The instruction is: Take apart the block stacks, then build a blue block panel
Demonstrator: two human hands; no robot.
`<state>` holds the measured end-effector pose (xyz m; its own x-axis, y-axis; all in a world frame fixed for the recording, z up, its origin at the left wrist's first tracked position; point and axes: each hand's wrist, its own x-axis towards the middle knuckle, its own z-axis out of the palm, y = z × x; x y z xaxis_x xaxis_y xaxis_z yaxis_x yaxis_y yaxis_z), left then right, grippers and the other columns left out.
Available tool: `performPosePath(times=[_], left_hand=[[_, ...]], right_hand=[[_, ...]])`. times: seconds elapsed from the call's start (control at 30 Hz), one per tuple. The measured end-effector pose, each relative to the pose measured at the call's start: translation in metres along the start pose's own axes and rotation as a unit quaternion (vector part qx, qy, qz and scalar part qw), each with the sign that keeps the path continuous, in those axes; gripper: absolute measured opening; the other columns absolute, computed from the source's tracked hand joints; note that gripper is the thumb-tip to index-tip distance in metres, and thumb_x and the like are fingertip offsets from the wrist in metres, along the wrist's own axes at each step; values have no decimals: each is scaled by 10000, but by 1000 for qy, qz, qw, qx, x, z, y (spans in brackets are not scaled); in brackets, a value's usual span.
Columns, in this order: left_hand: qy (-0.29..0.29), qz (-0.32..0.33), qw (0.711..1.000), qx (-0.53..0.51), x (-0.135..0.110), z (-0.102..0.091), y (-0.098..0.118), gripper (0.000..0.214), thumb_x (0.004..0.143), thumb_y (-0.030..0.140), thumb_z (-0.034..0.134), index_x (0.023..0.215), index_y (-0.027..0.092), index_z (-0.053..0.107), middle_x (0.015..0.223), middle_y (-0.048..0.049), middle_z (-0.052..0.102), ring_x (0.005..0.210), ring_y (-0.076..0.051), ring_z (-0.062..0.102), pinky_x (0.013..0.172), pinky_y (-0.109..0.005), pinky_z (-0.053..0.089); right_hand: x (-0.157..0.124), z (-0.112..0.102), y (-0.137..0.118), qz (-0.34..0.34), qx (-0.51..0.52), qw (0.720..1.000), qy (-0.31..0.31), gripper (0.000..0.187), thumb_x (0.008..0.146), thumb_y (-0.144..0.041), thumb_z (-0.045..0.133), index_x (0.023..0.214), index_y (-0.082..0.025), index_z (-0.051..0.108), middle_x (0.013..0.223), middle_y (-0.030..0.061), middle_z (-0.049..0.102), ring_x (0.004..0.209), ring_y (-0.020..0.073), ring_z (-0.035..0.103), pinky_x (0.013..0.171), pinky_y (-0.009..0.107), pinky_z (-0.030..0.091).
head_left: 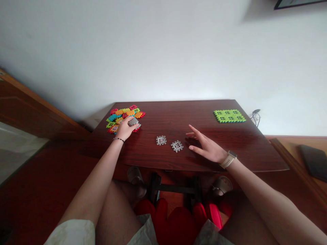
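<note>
Head view: a dark reddish-brown wooden tabletop (176,114) stands against a pale wall (163,54). At far left is a brown wooden panel (33,105); beyond the right edge are a black cable (256,115) and a dark flat object (313,161), its kind not discernible. Below the front edge, a black crossbar (176,189) runs between the person's feet, with a red padded item (178,224) nearer the body.

Toward the left end lies a heap of interlocking tiles (126,112) in red, orange, yellow, green and blue, some with window cut-outs. The left hand (124,130) reaches over its near right side, thumb and fingers curved about a plain gray tile (133,121); whether they grip it firmly cannot be told. Two gray window tiles (161,140) (177,146) lie flat, apart, near the front edge. The right hand (211,149), wearing a watch (229,159), is just right of the nearer one, fingers extended and spread, holding nothing.

Near the back right corner rests a green panel (229,116) with two rows of windows and blue along its lower side. Wood surface extends between heap and panel, behind both gray window tiles.
</note>
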<state>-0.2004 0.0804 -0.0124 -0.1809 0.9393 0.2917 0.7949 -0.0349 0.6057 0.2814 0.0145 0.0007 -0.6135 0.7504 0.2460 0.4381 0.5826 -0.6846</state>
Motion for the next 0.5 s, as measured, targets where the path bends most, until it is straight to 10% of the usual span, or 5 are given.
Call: performPosePath(times=[0.5], left_hand=[[3,-88,981,174,94,-58,-76,539,914,526,663,1294,152,744,1302,-148,791,1182,-332,728,1035,-404,544]], right_hand=[[1,1,3,7,-17,1000,-10,887,1084,-588,562,1785,-324,86,1510,147,653,1380,336,651,1193,627,519]])
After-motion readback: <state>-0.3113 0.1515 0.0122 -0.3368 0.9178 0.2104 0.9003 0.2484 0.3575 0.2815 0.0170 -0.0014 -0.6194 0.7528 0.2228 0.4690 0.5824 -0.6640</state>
